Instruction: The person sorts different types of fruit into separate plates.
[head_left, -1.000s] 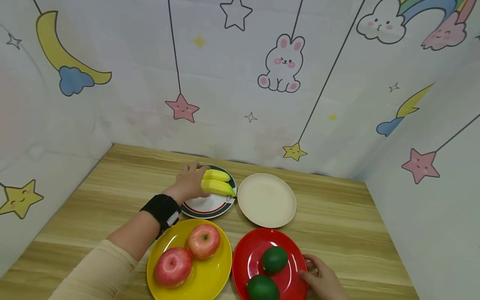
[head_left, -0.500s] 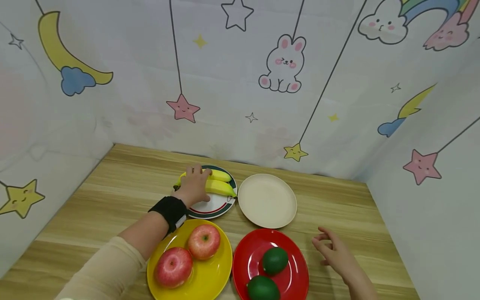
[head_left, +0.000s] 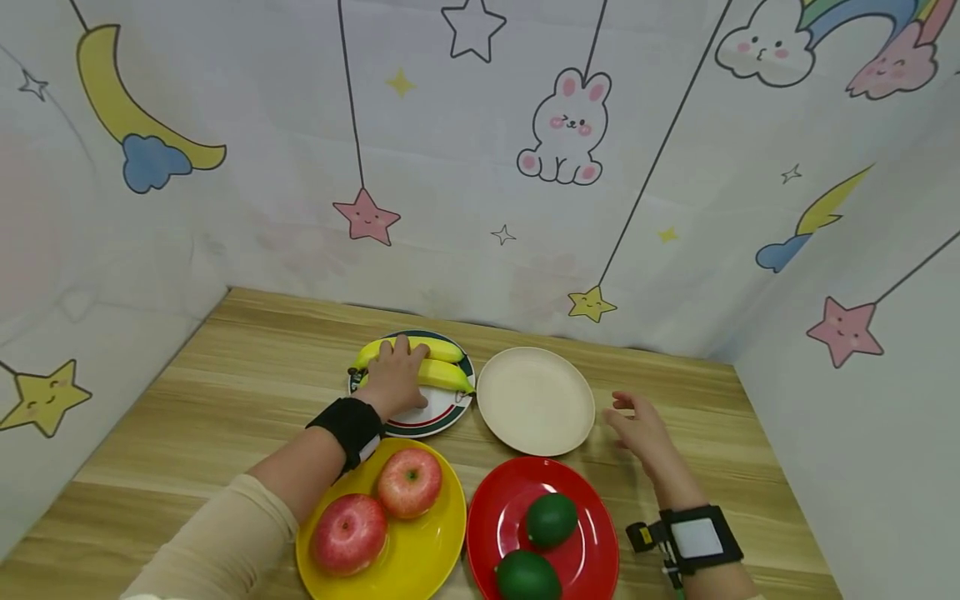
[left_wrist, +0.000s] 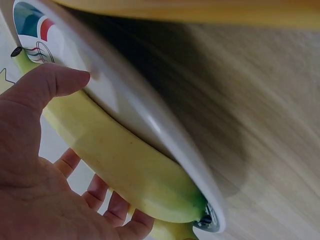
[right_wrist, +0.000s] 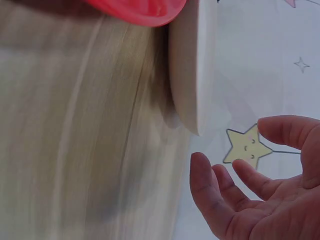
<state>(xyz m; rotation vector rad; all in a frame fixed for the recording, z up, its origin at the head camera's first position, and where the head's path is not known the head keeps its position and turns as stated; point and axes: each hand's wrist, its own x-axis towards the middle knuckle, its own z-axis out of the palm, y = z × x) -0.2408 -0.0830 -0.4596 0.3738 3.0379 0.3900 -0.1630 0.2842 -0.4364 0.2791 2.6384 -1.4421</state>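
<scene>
Two yellow bananas lie side by side on a white plate (head_left: 442, 417) with a green and red rim. My left hand (head_left: 395, 379) reaches over the nearer banana (head_left: 446, 377), with the farther banana (head_left: 442, 348) just beyond its fingertips. In the left wrist view, the thumb (left_wrist: 55, 82) is on one side of the nearer banana and the fingers are spread along the other; firm contact cannot be made out. My right hand (head_left: 639, 429) hovers empty, fingers loosely bent, just right of a beige plate (head_left: 536, 402). That plate's edge shows in the right wrist view.
In front stands a yellow plate (head_left: 423, 558) with two red apples (head_left: 349, 533). Beside it, a red plate (head_left: 487, 508) bears two dark green fruits (head_left: 551, 520). A printed cloth wall (head_left: 465, 250) closes off the back of the wooden table (head_left: 262, 358).
My right hand has let go of the red plate's rim and moved up and away to beside the beige plate. The left hand has shifted slightly right over the bananas.
</scene>
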